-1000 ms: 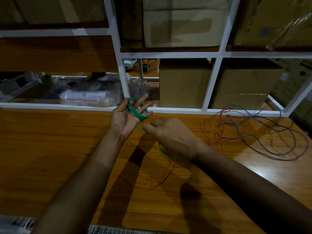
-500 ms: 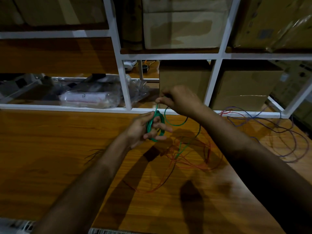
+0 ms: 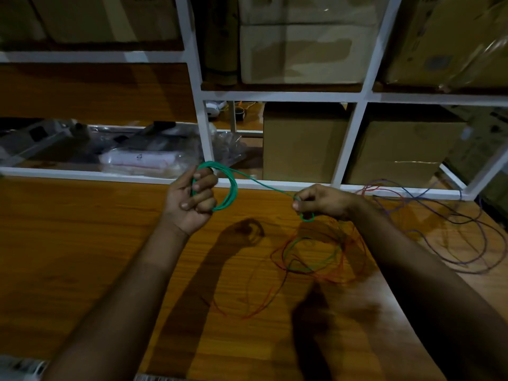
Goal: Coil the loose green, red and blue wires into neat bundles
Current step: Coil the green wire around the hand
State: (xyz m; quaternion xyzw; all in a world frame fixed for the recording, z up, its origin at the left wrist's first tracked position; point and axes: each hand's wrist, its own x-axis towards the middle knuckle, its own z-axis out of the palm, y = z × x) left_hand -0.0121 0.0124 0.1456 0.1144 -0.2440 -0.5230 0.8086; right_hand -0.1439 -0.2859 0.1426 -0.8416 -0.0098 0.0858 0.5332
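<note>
Head view: left hand [image 3: 192, 200] raised over the worktop [image 3: 82, 243], grip curled tight round a green wire coil [image 3: 229, 188] whose loops stand out at its 3 o'clock. A single green strand runs taut from the coil to the right hand [image 3: 320, 202], grip pinched on it between thumb and fingers. The slack green tail drops to the worktop at 6 o'clock of the right hand and lies tangled with the red wire [image 3: 324, 273]. Blue wire [image 3: 450, 232] sprawls loose at 3 o'clock, close to the worktop's right edge.

Bare wood to the left and near side. White shelf frame [image 3: 204, 127] borders the far edge. Its bays hold cardboard boxes [image 3: 299, 144]; the left bay holds plastic bags [image 3: 137, 160], the print on them too small to read.
</note>
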